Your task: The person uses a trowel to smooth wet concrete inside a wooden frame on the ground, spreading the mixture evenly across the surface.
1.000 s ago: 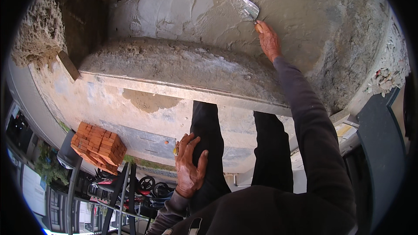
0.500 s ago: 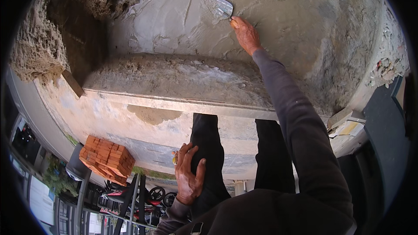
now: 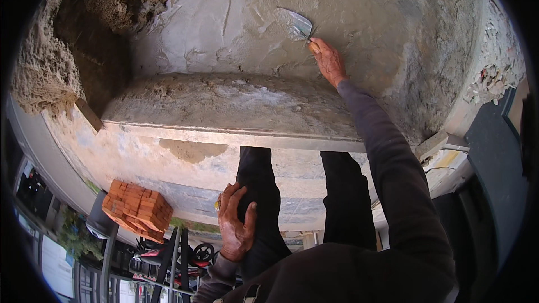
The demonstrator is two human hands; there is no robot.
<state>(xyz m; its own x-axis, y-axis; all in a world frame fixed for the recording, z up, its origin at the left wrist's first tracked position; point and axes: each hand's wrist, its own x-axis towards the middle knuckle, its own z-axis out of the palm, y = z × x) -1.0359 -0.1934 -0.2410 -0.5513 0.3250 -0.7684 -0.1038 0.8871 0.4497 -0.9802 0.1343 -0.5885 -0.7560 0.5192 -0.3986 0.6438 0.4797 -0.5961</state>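
My right hand (image 3: 330,63) grips the wooden handle of a pointing trowel (image 3: 301,24). Its metal blade lies on wet grey mortar (image 3: 359,17), with a smear of mortar at its left side. The mortar spreads inside a wide, rough-walled trough whose near wall (image 3: 236,98) stands between me and the wet surface. My left hand (image 3: 236,230) rests on my left thigh in black trousers, its fingers apart and slightly bent. On one of its fingers sits a yellowish ring.
A wooden board (image 3: 224,134) edges the trough's near side. Rough dry mortar (image 3: 48,56) is heaped at the left. A stack of red bricks (image 3: 137,207) stands lower left, near metal rails and parked motorcycles (image 3: 196,261). Rubble (image 3: 494,78) lies along the right edge.
My right hand has drawn the trowel a little toward me and to the right over the mortar. The whole view has shifted slightly; my left hand stays on the thigh.
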